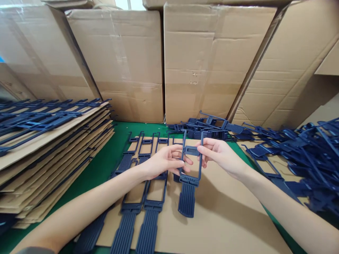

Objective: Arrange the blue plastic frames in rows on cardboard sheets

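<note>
Both hands up over the cardboard sheet — left hand and right hand pinch one blue plastic frame between closed fingers. Three frames lie placed; a loose pile waits at right.

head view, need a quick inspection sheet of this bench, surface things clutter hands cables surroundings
surface: green table top with a flat cardboard sheet laid on it
job's things: dark blue plastic part held up over the sheet; row of the same parts lying side by side on the sheet's left half
clutter: loose heap of blue parts at right and behind; stack of cardboard layers with parts between them at left
grippers: left hand and right hand both grip the held part by its frame
cables: nothing seen
surroundings: large cardboard boxes along the back
</note>
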`<state>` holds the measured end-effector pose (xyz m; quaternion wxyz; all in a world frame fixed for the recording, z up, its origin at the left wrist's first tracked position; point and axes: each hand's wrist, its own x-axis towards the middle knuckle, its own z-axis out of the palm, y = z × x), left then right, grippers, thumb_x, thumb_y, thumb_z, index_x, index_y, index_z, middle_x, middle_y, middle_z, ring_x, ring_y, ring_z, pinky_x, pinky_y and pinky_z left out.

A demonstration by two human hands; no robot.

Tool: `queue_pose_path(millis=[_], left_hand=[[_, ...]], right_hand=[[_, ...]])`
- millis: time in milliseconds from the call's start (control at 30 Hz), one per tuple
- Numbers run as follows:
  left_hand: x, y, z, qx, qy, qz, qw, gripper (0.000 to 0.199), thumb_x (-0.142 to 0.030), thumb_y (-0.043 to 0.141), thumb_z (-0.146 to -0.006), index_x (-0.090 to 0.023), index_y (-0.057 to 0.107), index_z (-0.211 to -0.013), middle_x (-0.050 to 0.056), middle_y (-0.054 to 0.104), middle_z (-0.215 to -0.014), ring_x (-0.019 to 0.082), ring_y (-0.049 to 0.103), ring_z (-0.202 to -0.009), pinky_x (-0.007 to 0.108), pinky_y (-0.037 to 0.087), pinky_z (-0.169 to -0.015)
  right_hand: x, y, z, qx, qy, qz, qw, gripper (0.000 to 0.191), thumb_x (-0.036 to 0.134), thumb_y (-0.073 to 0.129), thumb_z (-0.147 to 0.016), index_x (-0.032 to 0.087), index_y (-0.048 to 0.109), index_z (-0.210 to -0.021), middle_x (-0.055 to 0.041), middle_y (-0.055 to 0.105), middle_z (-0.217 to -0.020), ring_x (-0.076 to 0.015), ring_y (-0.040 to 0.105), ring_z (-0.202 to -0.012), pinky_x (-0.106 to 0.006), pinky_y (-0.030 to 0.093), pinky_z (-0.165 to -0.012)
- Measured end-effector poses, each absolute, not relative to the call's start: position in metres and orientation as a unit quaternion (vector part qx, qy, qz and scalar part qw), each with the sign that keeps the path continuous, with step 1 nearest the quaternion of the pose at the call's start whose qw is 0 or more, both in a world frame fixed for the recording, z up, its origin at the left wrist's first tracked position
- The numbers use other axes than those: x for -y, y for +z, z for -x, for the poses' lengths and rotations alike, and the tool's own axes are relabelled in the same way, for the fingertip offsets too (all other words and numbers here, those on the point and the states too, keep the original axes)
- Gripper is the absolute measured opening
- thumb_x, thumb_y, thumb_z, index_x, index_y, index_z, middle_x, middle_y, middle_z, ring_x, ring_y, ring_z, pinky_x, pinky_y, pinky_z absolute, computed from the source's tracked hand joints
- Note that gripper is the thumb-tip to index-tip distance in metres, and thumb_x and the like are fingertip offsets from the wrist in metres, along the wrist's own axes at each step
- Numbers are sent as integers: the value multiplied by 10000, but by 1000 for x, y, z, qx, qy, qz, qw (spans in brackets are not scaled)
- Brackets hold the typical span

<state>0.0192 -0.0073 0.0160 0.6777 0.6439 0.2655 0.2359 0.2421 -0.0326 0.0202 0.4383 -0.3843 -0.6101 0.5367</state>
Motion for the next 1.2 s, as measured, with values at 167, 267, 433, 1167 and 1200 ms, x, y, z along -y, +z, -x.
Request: queue_pose_path(millis=[167,267,433,1167,1200], left_hand=[[-8,28,-1,-261,158,-889,343,305,-287,607,-879,-175,639,-1161,108,657,-1162,247,602,-1088,375,439,-966],[-22,28,15,-304,79,-937,155,368,-281,631,-859,-167,621,-1210,133,584,-1295,288,513,-1227,393,351,-1046],[-32,26,31,-309,-52,-944,99,721,-327,735,-765,-188,431,-1404,157,298,-1526,294,240,-1419,379,217,-1124],[-11,36,19,-342,-202,-907,140,965,-365,787,-712,-273,231,-1495,103,85,-1593,264,120,-1455,339,217,-1141],[-11,36,20,-338,-200,-908,144,973,-382,784,-713,-287,217,-1498,99,74,-1595,268,115,-1455,350,221,-1140]], right_hand=[[31,19,-256,641,572,392,330,393,488,708,-794,130,614,-927,-62,678,-747,-131,617,-543,-260,527,-527],[30,8,-255,641,614,389,245,409,509,686,-802,136,599,-946,-68,689,-758,-141,637,-558,-261,538,-538],[30,-20,-241,646,566,461,224,450,474,653,-815,145,509,-1087,-34,665,-665,-176,636,-515,-285,527,-492],[53,-24,-223,923,74,308,220,74,142,596,-829,199,627,-864,-39,603,-884,-201,554,-945,-500,212,-1087],[55,-23,-222,925,80,303,215,76,148,596,-828,200,630,-871,-39,602,-880,-198,560,-938,-505,197,-1097]])
